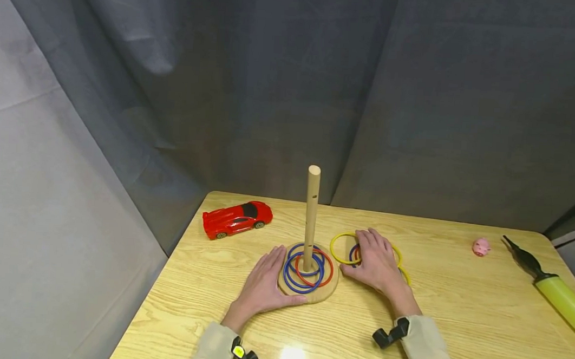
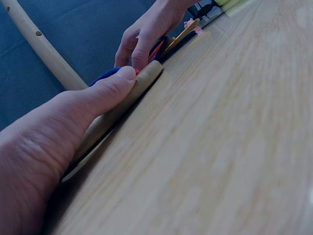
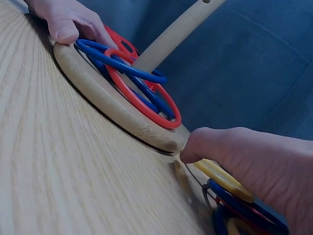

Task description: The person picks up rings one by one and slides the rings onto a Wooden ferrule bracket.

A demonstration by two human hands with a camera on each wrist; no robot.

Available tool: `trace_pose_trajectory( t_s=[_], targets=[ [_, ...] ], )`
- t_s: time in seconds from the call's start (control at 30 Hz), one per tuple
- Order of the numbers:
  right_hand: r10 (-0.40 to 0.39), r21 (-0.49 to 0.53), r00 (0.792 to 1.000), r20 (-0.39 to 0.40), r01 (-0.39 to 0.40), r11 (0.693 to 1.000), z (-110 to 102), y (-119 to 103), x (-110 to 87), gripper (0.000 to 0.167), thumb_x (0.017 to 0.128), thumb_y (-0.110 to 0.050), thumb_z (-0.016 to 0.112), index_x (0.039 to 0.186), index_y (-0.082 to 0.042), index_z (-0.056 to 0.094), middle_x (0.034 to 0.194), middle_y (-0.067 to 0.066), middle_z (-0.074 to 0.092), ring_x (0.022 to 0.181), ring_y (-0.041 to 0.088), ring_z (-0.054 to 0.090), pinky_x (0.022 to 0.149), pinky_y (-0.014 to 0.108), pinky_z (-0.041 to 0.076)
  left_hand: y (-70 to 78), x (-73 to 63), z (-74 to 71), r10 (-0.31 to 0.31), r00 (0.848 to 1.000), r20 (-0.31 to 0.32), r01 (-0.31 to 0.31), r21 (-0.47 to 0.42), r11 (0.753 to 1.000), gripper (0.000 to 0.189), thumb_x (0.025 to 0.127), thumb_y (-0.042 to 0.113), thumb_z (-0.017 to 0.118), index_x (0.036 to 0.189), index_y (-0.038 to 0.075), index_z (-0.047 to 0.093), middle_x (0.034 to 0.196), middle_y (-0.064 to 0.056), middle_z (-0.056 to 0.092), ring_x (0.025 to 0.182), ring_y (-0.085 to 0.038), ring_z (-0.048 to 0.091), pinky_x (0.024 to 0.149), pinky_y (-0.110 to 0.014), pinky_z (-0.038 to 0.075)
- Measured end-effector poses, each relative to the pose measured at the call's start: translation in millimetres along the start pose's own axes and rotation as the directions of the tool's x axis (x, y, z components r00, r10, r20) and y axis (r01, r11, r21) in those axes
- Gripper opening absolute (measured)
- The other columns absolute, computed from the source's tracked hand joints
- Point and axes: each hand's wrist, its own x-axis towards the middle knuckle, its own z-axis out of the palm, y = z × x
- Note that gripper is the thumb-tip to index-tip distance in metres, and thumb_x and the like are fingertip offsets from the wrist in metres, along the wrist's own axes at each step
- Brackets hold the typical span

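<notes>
A round wooden base carries an upright wooden peg. Blue rings and a red ring lie loosely around the peg's foot. My left hand spans the base's left side, fingers along its edge and thumb on the front rim. On the right, my right hand lies spread over a pile of rings, the thumb tip right at the base's edge. A yellow ring passes under that hand, with blue rings and red beneath. Its other fingertips are partly hidden.
A red toy car stands at the back left of the wooden table. Toward the right are a small pink pig and a green hand pump with a black nozzle. Dark curtain hangs behind the table.
</notes>
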Motion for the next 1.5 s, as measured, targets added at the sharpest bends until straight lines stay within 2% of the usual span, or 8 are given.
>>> trace_pose_trajectory(
  t_s=[0.57,0.83,1.13,1.27,1.5],
  targets=[
    [0.008,-0.101,1.000,0.030,-0.005,0.995,-7.4,-2.6,7.8,0.101,0.079,-0.063,0.079,0.148,0.004,0.051,0.149,0.029,0.052,0.145,0.047,0.038,0.116,0.068,0.030,1.5,4.2,-0.5,0.004,1.000,-0.005,-0.004,-0.008,1.000,0.142,0.067,0.100,0.056,0.168,0.010,0.015,0.175,-0.005,0.019,0.162,-0.022,0.013,0.131,-0.041,0.017],
    [0.030,-0.088,1.000,-0.001,-0.030,0.996,-8.6,2.1,9.0,0.101,0.077,-0.067,0.080,0.144,0.004,0.055,0.137,0.026,0.058,0.135,0.045,0.046,0.111,0.066,0.034,1.2,7.2,-0.8,0.011,1.000,-0.008,-0.011,0.000,1.000,0.141,0.067,0.101,0.055,0.168,0.010,0.015,0.175,-0.004,0.018,0.162,-0.020,0.012,0.131,-0.040,0.016],
    [0.020,-0.130,0.998,-0.055,-0.027,0.991,-6.9,6.5,12.5,0.099,0.069,-0.075,0.080,0.130,0.002,0.064,0.124,0.022,0.062,0.126,0.042,0.050,0.107,0.063,0.038,1.8,8.2,-1.6,0.014,1.000,-0.015,-0.014,-0.002,1.000,0.141,0.067,0.101,0.055,0.168,0.010,0.016,0.175,-0.005,0.019,0.162,-0.022,0.014,0.131,-0.041,0.018],
    [0.024,-0.105,0.996,-0.082,-0.033,0.994,-9.9,6.3,11.6,0.101,0.067,-0.074,0.081,0.130,0.003,0.063,0.125,0.023,0.062,0.125,0.044,0.051,0.107,0.062,0.040,2.6,6.2,-1.8,0.019,0.999,-0.027,-0.019,-0.006,1.000,0.141,0.068,0.100,0.056,0.168,0.007,0.019,0.174,-0.008,0.022,0.161,-0.026,0.017,0.131,-0.043,0.020],
    [0.026,0.018,0.992,-0.127,-0.024,1.000,-22.5,3.8,7.4,0.098,0.069,-0.065,0.084,0.134,0.005,0.061,0.125,0.026,0.061,0.121,0.048,0.053,0.105,0.064,0.041,0.8,-0.4,0.9,0.018,0.999,-0.030,-0.017,0.007,1.000,0.142,0.066,0.100,0.057,0.167,0.007,0.020,0.173,-0.009,0.023,0.160,-0.027,0.019,0.130,-0.043,0.021]
  ],
)
